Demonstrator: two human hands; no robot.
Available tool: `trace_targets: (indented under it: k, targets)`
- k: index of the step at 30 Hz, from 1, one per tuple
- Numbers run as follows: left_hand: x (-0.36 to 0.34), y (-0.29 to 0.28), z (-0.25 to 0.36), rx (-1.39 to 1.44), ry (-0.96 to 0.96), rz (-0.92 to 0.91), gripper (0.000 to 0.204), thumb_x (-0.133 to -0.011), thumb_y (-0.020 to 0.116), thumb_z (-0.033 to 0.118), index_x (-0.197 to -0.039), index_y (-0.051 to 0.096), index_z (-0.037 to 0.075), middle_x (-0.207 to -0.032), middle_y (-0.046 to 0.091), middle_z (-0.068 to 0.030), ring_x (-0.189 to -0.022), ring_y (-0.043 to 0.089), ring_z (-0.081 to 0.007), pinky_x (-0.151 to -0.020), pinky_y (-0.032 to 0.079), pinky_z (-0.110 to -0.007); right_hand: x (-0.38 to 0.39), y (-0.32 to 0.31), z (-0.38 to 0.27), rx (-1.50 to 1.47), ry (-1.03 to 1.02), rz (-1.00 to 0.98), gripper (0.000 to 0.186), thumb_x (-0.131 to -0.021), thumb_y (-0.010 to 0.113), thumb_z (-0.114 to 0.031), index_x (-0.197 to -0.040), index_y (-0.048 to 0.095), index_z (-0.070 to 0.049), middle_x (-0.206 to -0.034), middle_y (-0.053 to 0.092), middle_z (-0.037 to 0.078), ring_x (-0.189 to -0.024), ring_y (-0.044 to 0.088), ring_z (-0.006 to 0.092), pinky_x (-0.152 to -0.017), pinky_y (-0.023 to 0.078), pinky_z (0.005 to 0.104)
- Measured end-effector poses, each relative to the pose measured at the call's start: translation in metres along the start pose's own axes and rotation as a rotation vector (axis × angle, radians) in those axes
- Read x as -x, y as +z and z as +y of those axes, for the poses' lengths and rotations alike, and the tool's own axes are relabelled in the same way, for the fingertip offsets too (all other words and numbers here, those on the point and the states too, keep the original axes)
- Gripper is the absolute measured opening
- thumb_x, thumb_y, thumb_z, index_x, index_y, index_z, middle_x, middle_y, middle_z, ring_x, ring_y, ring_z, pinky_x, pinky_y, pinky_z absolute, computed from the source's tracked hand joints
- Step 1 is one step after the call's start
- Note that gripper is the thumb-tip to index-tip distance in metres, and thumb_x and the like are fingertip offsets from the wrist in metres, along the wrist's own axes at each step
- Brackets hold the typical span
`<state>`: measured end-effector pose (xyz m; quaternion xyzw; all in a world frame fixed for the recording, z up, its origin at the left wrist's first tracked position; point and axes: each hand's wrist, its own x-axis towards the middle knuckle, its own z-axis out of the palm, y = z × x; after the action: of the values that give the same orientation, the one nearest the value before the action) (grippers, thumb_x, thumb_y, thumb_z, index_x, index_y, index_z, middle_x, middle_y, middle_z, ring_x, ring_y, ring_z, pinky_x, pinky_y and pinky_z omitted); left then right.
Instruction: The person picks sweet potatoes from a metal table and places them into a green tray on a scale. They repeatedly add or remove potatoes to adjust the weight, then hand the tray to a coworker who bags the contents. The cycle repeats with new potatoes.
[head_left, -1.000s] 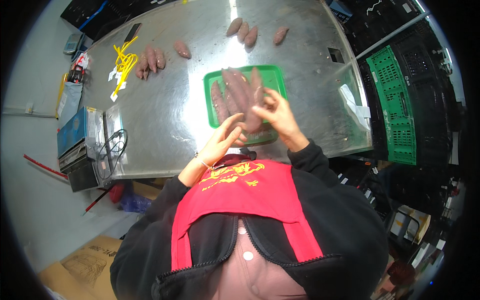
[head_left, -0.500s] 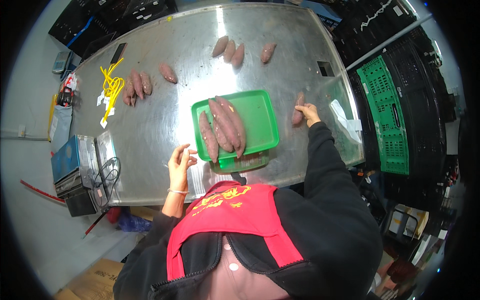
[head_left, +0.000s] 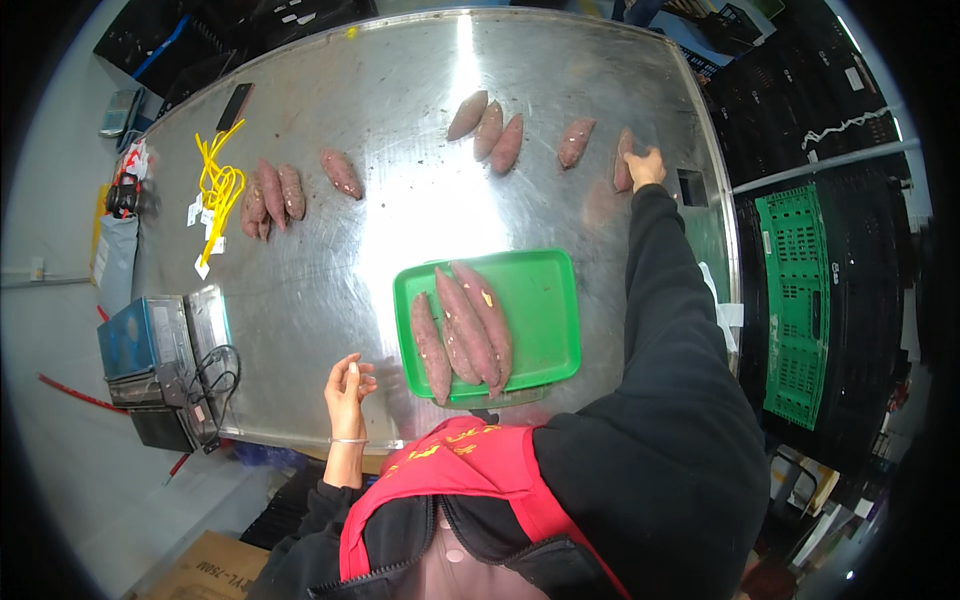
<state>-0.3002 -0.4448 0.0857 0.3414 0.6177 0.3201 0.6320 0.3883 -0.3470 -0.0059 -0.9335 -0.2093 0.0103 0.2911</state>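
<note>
The right hand [head_left: 646, 168] has its fingers closed on the right side of a sweet potato [head_left: 623, 160], which lies just left of them at the far right of the table [head_left: 300, 330], its long axis running near to far. The right arm [head_left: 668, 290] stretches out, almost straight. A lone potato [head_left: 576, 143] lies farther left. The left hand [head_left: 347, 396], left of the tray [head_left: 572, 320], is empty, fingers half curled.
</note>
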Motion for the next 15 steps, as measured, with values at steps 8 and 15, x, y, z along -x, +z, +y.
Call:
trace_targets:
  k: [8, 15]
  targets:
    - [-0.015, 0.016, -0.003, 0.031, -0.058, -0.046, 0.033, -0.102, 0.062, 0.026, -0.126, 0.060, 0.003, -0.101, 0.070, -0.0088, -0.080, 0.064, -0.0104, -0.072, 0.054, -0.024, 0.084, 0.060, -0.155, 0.026, -0.311, -0.531, 0.076, -0.081, 0.076, -0.046, -0.137, 0.053, 0.000, -0.121, 0.067, 0.029, -0.114, 0.065, 0.0388, -0.097, 0.050, 0.0425]
    - [-0.019, 0.000, 0.002, 0.079, -0.077, 0.014, 0.030, -0.103, 0.060, 0.022, -0.126, 0.060, 0.003, -0.101, 0.070, -0.0091, -0.079, 0.064, -0.0107, -0.072, 0.054, -0.024, 0.142, 0.071, -0.159, -0.223, -0.106, -0.732, 0.099, -0.079, 0.084, -0.034, -0.146, 0.024, 0.006, -0.123, 0.062, 0.027, -0.118, 0.061, 0.0366, -0.099, 0.049, 0.0419]
